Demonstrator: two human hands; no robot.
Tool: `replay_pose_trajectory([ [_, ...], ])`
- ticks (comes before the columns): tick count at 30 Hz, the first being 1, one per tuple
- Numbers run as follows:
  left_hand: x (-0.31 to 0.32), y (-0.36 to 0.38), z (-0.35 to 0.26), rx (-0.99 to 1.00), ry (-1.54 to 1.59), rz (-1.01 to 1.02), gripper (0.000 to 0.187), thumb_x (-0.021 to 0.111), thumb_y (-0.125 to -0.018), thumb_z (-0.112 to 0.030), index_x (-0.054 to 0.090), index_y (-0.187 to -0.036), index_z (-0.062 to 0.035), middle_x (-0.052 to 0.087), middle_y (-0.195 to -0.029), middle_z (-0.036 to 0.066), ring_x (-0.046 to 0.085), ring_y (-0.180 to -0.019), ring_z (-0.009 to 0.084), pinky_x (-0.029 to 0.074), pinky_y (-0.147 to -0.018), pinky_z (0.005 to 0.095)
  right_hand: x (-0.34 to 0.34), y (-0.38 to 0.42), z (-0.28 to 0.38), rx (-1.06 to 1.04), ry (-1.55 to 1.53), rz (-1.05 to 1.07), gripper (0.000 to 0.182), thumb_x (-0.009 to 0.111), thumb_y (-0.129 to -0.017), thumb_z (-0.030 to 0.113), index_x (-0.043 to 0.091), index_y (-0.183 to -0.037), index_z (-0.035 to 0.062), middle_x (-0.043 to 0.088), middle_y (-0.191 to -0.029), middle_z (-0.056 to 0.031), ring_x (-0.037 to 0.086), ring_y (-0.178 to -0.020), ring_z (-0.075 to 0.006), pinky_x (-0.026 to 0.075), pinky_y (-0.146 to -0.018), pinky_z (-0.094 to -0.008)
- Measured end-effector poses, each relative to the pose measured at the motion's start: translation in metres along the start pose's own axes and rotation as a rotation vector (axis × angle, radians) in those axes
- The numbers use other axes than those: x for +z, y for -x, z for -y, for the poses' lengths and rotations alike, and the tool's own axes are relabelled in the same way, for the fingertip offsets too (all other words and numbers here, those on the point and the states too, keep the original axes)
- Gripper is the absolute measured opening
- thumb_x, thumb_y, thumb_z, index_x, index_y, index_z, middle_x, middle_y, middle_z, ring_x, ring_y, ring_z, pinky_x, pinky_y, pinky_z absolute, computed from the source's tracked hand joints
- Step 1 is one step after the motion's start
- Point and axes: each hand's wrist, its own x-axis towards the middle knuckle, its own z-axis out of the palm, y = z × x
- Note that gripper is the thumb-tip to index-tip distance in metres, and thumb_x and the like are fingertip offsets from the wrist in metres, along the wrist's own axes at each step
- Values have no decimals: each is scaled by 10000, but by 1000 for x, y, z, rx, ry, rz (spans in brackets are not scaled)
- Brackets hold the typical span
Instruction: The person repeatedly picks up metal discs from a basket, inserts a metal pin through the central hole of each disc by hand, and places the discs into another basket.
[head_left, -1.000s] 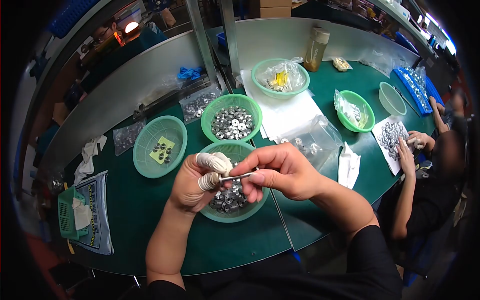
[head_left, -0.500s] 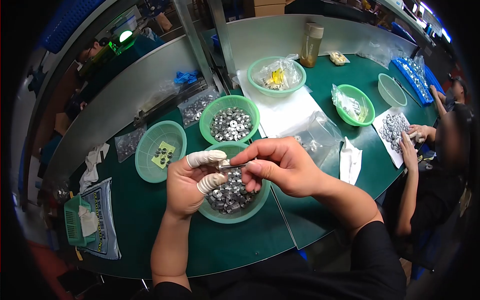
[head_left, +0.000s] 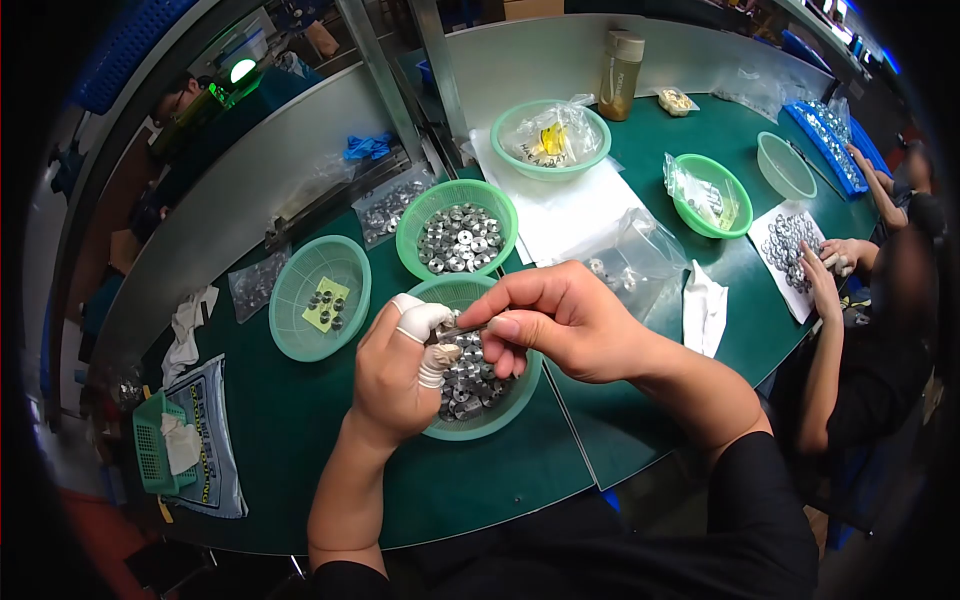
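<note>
White finger covers sheathe the thumb and forefinger of my left hand (head_left: pixel 388 378), which pinches a small metal part (head_left: pixel 452 320), mostly hidden by the fingertips. My right hand (head_left: pixel 575 325) is closed, thumb against forefinger, on a thin dark metal rod (head_left: pixel 464 331) whose tip reaches that part. Both hands are over a green basket (head_left: pixel 478 434) holding many small round silver metal parts (head_left: pixel 468 395). Behind it stands a second green basket (head_left: pixel 402 232) with similar parts. Left of the hands, a pale green basket (head_left: pixel 283 335) contains a yellow note with several parts on it.
Bagged parts (head_left: pixel 395 205) lie by the partition. A clear plastic bag (head_left: pixel 640 262) and white cloth (head_left: pixel 704 312) are to the right. Farther back are a bagged-contents basket (head_left: pixel 507 160) and a bottle (head_left: pixel 620 80). At right, a co-worker's hands (head_left: pixel 822 285) touch parts on white paper.
My left hand has turned inward and its covered fingers have curled closer around the part. The right hand has shifted slightly, still gripping the rod. The view has moved a little.
</note>
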Motion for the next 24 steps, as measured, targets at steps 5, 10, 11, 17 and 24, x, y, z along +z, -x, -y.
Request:
replay_pose_trajectory([
  [5, 3, 1, -3, -32, 77, 19, 145, 574, -900, -25, 619, -1019, 43, 605, -853, 141, 603, -700, 273, 473, -649, 341, 3, 2, -2, -66, 191, 21, 229, 555, -1033, 45, 645, -1212, -66, 707, -933, -72, 688, -827, -96, 567, -741, -249],
  [10, 4, 2, -3, -37, 99, 0, 163, 628, -936, -77, 636, -1045, 45, 620, -853, 139, 617, -704, 247, 480, -639, 329, 3, 1, -4, -122, 235, -25, 181, 586, -1007, 18, 627, -1166, -60, 703, -927, -73, 687, -809, -101, 567, -748, -252],
  [11, 3, 2, -3, -36, 94, 4, 176, 650, -939, -87, 642, -1057, 44, 628, -862, 141, 624, -711, 242, 486, -642, 326, 2, -1, -5, -126, 226, -41, 170, 592, -1004, 17, 623, -1153, -59, 702, -924, -73, 687, -801, -103, 567, -746, -252],
  [17, 6, 4, -4, -32, 12, -114, 282, 769, -831, -30, 703, -1100, 21, 701, -915, 154, 706, -779, 292, 556, -688, 343, 2, 0, -13, -159, 282, -71, 147, 639, -977, -1, 645, -1108, -68, 692, -872, -59, 677, -780, -93, 557, -717, -248],
  [24, 12, 11, 7, -325, 434, 105, 372, 689, -973, -275, 675, -1184, 31, 720, -960, 130, 698, -785, 203, 532, -712, 297, -3, -1, -3, -202, 489, -81, 128, 638, -978, 27, 671, -1056, -69, 699, -846, -75, 675, -759, -98, 550, -698, -251],
])
